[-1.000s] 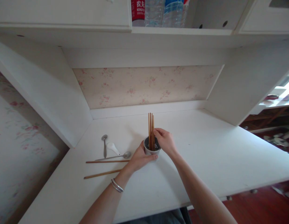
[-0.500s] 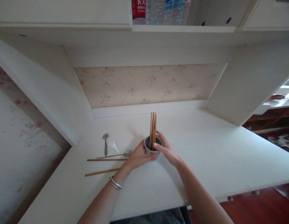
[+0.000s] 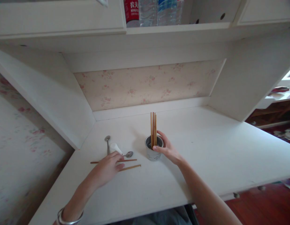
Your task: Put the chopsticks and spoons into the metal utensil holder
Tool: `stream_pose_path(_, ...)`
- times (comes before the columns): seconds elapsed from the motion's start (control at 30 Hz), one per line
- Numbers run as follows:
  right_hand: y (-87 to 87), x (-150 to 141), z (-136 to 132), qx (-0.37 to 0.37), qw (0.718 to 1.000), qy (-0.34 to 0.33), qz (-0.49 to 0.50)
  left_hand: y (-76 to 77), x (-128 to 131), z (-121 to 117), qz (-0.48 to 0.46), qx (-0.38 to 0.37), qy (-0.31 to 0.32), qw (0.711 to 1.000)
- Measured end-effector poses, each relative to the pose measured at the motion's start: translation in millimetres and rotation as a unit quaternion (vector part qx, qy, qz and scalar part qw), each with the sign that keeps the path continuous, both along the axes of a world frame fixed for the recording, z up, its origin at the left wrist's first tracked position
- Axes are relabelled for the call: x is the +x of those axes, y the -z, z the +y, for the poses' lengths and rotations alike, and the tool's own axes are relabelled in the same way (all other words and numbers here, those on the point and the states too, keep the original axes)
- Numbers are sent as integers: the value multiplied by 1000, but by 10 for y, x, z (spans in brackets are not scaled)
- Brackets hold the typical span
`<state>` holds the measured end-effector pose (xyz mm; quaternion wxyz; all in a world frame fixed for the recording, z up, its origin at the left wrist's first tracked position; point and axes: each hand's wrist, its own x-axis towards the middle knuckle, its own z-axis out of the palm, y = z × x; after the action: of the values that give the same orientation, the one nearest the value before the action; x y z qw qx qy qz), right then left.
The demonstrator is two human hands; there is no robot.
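**Left hand (image 3: pixel 107 168) leaves the cup (image 3: pixel 153 155) for the loose chopsticks**

The left hand, wrapped around the cup's left side half a second ago, is now well apart from it. It hovers low at the table (image 3: pixel 173 187), left of the cup, above the two loose chopsticks. Its fingers are bent and partly open, with the thumb set apart from them; whether it has pinched either stick, I cannot tell. The change uncovers the cup's perforated left and front wall and leaves the right hand (image 3: pixel 169 152) as its only hold.

The right hand is curved, part closed, around the cup's right side, fingers behind and thumb over the front rim, next to the upright chopsticks (image 3: pixel 153 129). These stand bunched inside the cup, which sits upright on the table.

The far loose chopstick (image 3: pixel 129 160) and the near loose chopstick (image 3: pixel 132 167) lie left of the cup, their right ends now in view, their middles hidden by the left hand. Beyond them, also left of the cup, are an upper metal spoon (image 3: pixel 107 138), a white spoon (image 3: pixel 115 148) and a lower metal spoon (image 3: pixel 129 154), the last of these nearest the cup.
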<state>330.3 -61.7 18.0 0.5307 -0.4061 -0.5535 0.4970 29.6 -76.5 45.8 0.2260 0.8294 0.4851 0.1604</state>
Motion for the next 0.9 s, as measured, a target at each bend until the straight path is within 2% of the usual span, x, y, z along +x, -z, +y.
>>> stream_pose_path(0.17, 13, -11, 6, -7, 1000, 5, -3, 133, -241, -171, 89, -17, 5, 996)
stream_pose_path(0.27, 25, -12, 5, -7, 1000, 12, 0, 214, -234, -170, 107, -26, 9, 994)
stream_pose_path(0.37, 29, -10, 0, -2, 1000, 14, -1, 190, -188, -147, 95, -27, 10, 995)
stream_pose_path(0.47, 30, -9, -3, -1, 1000, 16, -6, -18, -157, -114, 44, -25, 3, 999)
stream_pose_path(0.6, 36, -12, 2, 3, 1000, 16, 2, -489, -85, -14, -94, 13, -61, 994)
stream_pose_path(0.67, 38, -15, 4, 3, 1000, 11, 3, -692, 21, 66, -224, 21, -95, 970)
stream_pose_path(0.73, 38, -19, 4, 5, 1000, 10, 3, -823, 194, 166, -357, 32, -117, 926)
stream_pose_path(0.83, 30, -23, -1, 10, 1000, 13, 0, -895, 543, 334, -513, 42, -102, 851)
stream_pose_path(0.9, 16, -26, -6, 11, 1000, 12, -5, -886, 785, 439, -567, 30, -74, 820)
